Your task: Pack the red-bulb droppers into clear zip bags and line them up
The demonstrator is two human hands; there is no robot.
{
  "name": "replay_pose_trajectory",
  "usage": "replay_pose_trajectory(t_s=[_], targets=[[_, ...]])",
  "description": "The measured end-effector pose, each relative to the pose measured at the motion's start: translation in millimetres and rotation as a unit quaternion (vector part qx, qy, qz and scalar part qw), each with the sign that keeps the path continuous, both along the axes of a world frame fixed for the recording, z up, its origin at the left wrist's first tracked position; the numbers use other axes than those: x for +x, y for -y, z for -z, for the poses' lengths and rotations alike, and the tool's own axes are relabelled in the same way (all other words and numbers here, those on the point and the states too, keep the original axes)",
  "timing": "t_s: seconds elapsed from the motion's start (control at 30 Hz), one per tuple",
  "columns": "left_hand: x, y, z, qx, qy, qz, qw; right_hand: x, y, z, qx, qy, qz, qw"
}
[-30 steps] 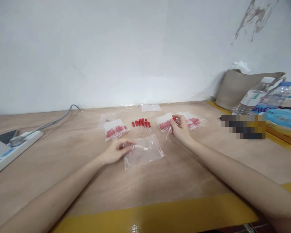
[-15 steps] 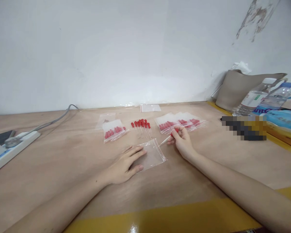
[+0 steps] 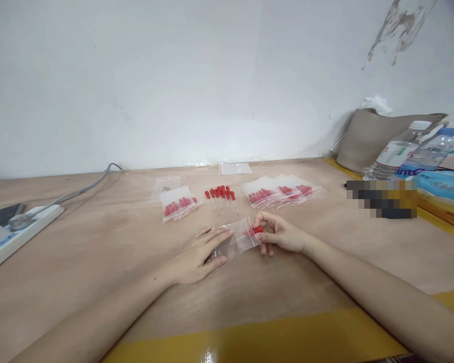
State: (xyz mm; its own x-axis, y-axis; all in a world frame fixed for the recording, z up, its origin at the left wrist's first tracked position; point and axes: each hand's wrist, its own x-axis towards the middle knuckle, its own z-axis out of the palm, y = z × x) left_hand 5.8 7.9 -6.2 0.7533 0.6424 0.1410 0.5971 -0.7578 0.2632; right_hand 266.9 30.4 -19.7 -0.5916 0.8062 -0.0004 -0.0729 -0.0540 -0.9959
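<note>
A clear zip bag (image 3: 237,238) lies on the wooden table in front of me, its zip end to the right. My left hand (image 3: 200,252) rests flat over the bag's left part, fingers stretched out. At the bag's mouth, my right hand (image 3: 274,233) pinches the red rubber bulb of a dropper (image 3: 258,230); its glass tube is inside the bag. Just beyond lie several loose droppers (image 3: 221,192) with red bulbs. Filled bags of droppers (image 3: 282,191) fan out behind my right hand, and more filled bags (image 3: 178,202) lie to the left of the loose ones.
A flat bag (image 3: 235,169) lies near the wall. At the left are a power strip (image 3: 41,219) and a grey cable (image 3: 94,184). Plastic bottles (image 3: 393,154), a beige container (image 3: 363,141) and a blue pack (image 3: 442,185) stand at the right.
My right hand has moved left and slightly down, bringing the dropper's tube into the bag's mouth. My left hand stays on the bag.
</note>
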Motion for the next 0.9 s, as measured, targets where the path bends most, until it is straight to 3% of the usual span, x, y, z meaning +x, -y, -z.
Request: replay_pose_trajectory(t_s=[0.2,0.33,0.53,0.7,0.9], targets=[[-3,1,0.8,-0.012,0.006,0.014,1.0,-7,-2,2.6,0.019,0.014,0.048,0.999],[-7,1,3.1,-0.023,0.069,0.014,0.997,-5,-3,1.3,0.014,0.06,0.069,0.996],[-11,-1,5.2,-0.026,0.087,0.033,0.995,1,-5,-4.6,0.122,0.137,0.023,0.983],[-11,-2,3.6,-0.036,0.067,0.027,0.997,9,-5,-7.9,0.032,0.1,0.026,0.994],[-13,-2,3.2,-0.026,0.058,0.023,0.998,11,-3,-8.6,-0.002,0.067,0.013,0.998]])
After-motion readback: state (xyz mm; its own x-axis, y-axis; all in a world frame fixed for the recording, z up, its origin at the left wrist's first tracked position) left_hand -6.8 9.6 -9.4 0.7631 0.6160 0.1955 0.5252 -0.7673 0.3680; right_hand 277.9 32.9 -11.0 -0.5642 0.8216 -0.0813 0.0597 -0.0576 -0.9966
